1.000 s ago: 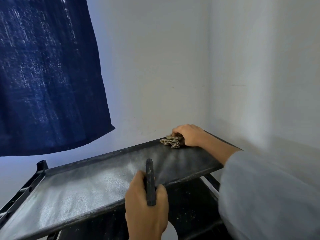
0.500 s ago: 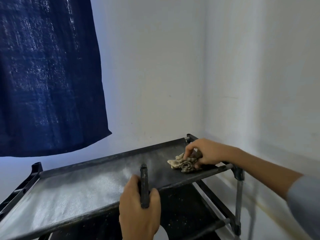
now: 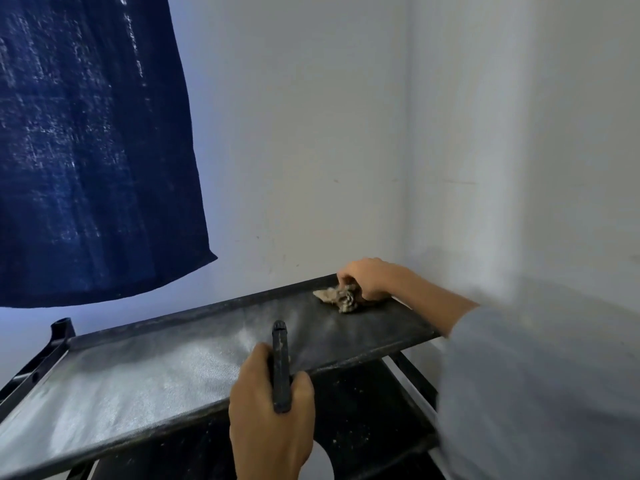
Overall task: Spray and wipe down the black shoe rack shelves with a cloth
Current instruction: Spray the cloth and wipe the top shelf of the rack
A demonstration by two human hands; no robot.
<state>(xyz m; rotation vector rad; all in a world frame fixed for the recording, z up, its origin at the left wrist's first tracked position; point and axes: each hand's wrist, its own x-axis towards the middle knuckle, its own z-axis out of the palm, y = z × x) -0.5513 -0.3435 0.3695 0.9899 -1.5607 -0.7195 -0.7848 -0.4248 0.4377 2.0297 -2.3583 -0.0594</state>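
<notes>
Top shelf (image 3: 173, 368): right hand (image 3: 367, 277) clutches crumpled cloth (image 3: 341, 296) near its far right edge; left hand (image 3: 270, 410) grips black sprayer (image 3: 280, 365) at its front edge.

This looks like a home, a plain corner of a room. Bare white walls (image 3: 311, 133) meet just behind a black fabric-shelved shoe rack (image 3: 173, 368), dusty on its top shelf. Up and to the left of the rack hangs a dark blue cloth curtain (image 3: 86, 150).

Crumpled tan cloth (image 3: 341, 297) on dusty black shelf (image 3: 156, 368).
</notes>
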